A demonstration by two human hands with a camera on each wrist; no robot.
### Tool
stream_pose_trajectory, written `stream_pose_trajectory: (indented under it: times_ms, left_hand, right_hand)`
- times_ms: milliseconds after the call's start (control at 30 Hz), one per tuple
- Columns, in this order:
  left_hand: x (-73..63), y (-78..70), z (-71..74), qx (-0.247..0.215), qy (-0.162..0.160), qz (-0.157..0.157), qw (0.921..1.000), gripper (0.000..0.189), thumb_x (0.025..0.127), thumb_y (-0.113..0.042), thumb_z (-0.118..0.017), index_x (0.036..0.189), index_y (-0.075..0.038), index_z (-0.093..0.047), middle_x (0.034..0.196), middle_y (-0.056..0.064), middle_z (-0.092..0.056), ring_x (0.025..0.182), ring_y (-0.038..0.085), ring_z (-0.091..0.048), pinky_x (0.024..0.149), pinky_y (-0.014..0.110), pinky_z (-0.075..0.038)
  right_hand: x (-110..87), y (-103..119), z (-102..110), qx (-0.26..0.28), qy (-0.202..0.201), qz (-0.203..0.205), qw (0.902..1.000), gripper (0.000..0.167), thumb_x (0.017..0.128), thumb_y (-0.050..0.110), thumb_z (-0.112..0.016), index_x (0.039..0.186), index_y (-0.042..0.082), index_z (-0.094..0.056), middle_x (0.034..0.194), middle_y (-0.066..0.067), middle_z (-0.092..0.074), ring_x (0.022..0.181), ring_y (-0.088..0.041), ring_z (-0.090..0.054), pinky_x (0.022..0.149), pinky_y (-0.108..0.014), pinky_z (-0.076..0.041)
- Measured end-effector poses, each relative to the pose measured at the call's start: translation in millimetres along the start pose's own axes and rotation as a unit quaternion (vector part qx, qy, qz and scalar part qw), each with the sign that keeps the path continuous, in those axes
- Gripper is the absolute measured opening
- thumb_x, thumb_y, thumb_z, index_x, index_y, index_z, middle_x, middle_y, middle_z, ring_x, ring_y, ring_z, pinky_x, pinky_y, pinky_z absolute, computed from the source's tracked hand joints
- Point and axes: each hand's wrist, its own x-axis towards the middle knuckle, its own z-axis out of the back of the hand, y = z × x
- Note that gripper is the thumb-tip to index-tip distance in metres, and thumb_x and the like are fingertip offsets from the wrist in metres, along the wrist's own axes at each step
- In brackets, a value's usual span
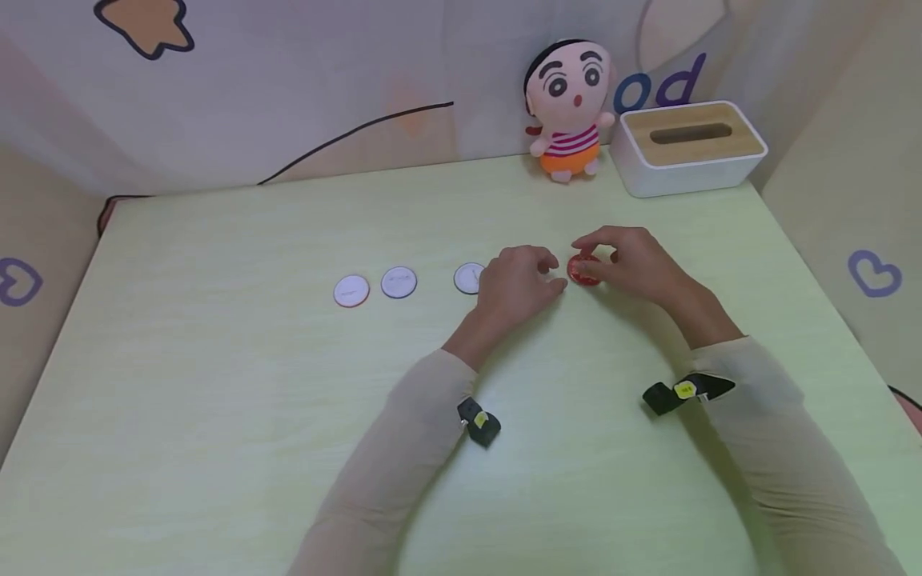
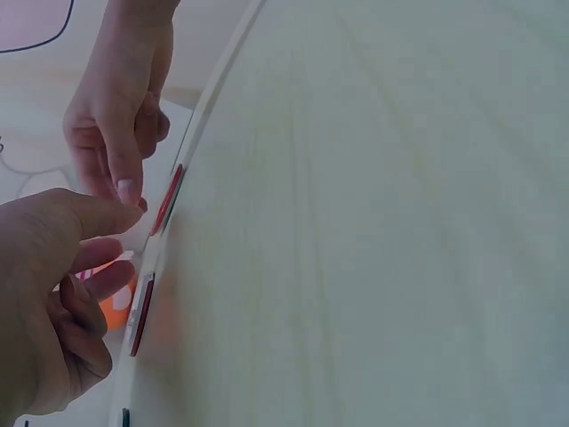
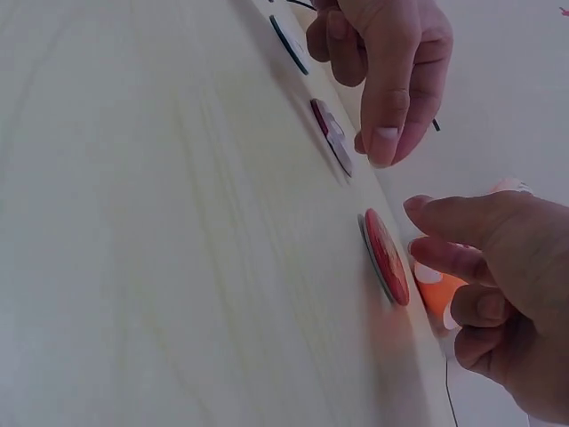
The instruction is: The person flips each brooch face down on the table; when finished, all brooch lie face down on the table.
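A red round disc (image 1: 580, 270) lies on the table under my right hand (image 1: 637, 268). In the right wrist view, the fingertips (image 3: 420, 206) hover beside the red disc (image 3: 388, 258), with a thin gap between; a greenish edge shows beneath it. Left of it, my left hand (image 1: 520, 282) is bent over the table, thumb and forefinger apart, nothing between them. A white disc (image 1: 467, 278) is partly covered by that hand. Two more white discs, one red-edged (image 1: 351, 291) and one dark-edged (image 1: 399, 282), lie farther left. The white disc (image 3: 334, 142) nearest the red one has a dark red side.
At the table's back edge sits a plush doll (image 1: 569, 112) in a striped top and orange shorts. Beside it is a white tissue box (image 1: 691, 172) with a wooden lid. A patterned curtain (image 1: 324, 80) hangs behind the pale green table (image 1: 216, 400).
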Motion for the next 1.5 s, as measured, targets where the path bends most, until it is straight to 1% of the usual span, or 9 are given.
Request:
stream_pose_trajectory:
  times_ms: [133,200,300,500,667,767,1067,1333,1500]
  left_hand:
    - [4.9,-2.4,-0.9,0.001,0.005,0.010,0.9999,0.033,0.093,-0.037,-0.073,0.121,-0.020,-0.074,0.115,-0.003,-0.075,0.103,0.014,-0.068,0.082,0.030,-0.054]
    - [7.3,-3.3,-1.6,0.002,0.010,0.015,0.9998,0.035,0.093,-0.038,-0.073,0.122,-0.020,-0.074,0.116,-0.003,-0.075,0.104,0.013,-0.067,0.084,0.030,-0.054]
    - [10.5,-4.4,-3.4,0.011,0.019,0.021,0.9996,0.039,0.091,-0.040,-0.075,0.124,-0.019,-0.073,0.118,-0.004,-0.075,0.106,0.013,-0.067,0.085,0.031,-0.054]
    - [16.0,-7.2,-6.2,0.052,0.032,0.013,0.9981,0.046,0.089,-0.043,-0.076,0.128,-0.020,-0.071,0.123,-0.005,-0.073,0.110,0.013,-0.066,0.088,0.033,-0.054]
    - [20.2,-10.3,-10.2,0.067,0.032,0.003,0.9972,0.049,0.086,-0.045,-0.079,0.127,-0.020,-0.072,0.114,-0.006,-0.073,0.098,0.012,-0.063,0.080,0.029,-0.052]
    - [23.1,-13.3,-14.0,0.065,0.029,0.006,0.9975,0.047,0.086,-0.043,-0.080,0.125,-0.019,-0.073,0.110,-0.006,-0.074,0.092,0.011,-0.060,0.077,0.027,-0.051]
    - [28.1,-22.0,-18.8,0.049,0.031,0.018,0.9982,0.037,0.086,-0.038,-0.081,0.115,-0.017,-0.076,0.103,-0.007,-0.074,0.088,0.010,-0.060,0.076,0.026,-0.048]
    - [26.0,-24.0,-17.6,0.036,0.026,0.022,0.9988,0.037,0.086,-0.036,-0.082,0.117,-0.016,-0.076,0.105,-0.006,-0.076,0.088,0.010,-0.060,0.076,0.024,-0.048]
    - [26.6,-24.2,-17.1,0.027,0.027,0.027,0.9989,0.038,0.085,-0.035,-0.082,0.118,-0.016,-0.076,0.106,-0.005,-0.076,0.090,0.010,-0.060,0.079,0.025,-0.048]
  right_hand:
    - [-2.0,-8,7,0.003,0.015,-0.023,0.9996,0.043,0.094,0.016,-0.072,0.134,0.004,-0.064,0.126,-0.020,-0.068,0.115,-0.034,-0.056,0.093,-0.045,-0.051]
    - [-2.4,-12,9,0.005,0.028,-0.033,0.9990,0.045,0.094,0.018,-0.072,0.136,0.003,-0.062,0.130,-0.021,-0.065,0.123,-0.035,-0.053,0.101,-0.052,-0.049]
    - [-2.1,-17,12,0.010,0.049,-0.048,0.9976,0.049,0.094,0.019,-0.072,0.139,0.003,-0.059,0.134,-0.023,-0.062,0.128,-0.037,-0.050,0.106,-0.057,-0.047]
    - [-0.4,-24,12,0.025,0.075,-0.064,0.9948,0.054,0.093,0.019,-0.075,0.141,0.004,-0.057,0.139,-0.023,-0.059,0.131,-0.037,-0.047,0.108,-0.058,-0.044]
    - [2.3,-26,11,0.035,0.083,-0.069,0.9936,0.053,0.091,0.016,-0.077,0.139,0.003,-0.059,0.142,-0.022,-0.058,0.135,-0.037,-0.045,0.111,-0.058,-0.043]
    - [4.3,-28,10,0.036,0.084,-0.065,0.9937,0.051,0.090,0.016,-0.078,0.137,0.003,-0.061,0.142,-0.023,-0.058,0.134,-0.038,-0.045,0.110,-0.058,-0.042]
    - [4.1,-28,13,0.030,0.085,-0.055,0.9945,0.047,0.089,0.010,-0.078,0.134,0.003,-0.065,0.138,-0.023,-0.061,0.132,-0.037,-0.047,0.110,-0.058,-0.042]
    - [5.2,-28,14,0.034,0.088,-0.056,0.9940,0.049,0.088,0.010,-0.079,0.134,0.002,-0.064,0.141,-0.025,-0.059,0.135,-0.041,-0.043,0.112,-0.061,-0.038]
    - [6.6,-28,13,0.034,0.083,-0.063,0.9940,0.049,0.087,0.010,-0.080,0.133,0.002,-0.064,0.142,-0.024,-0.059,0.135,-0.039,-0.043,0.112,-0.060,-0.038]
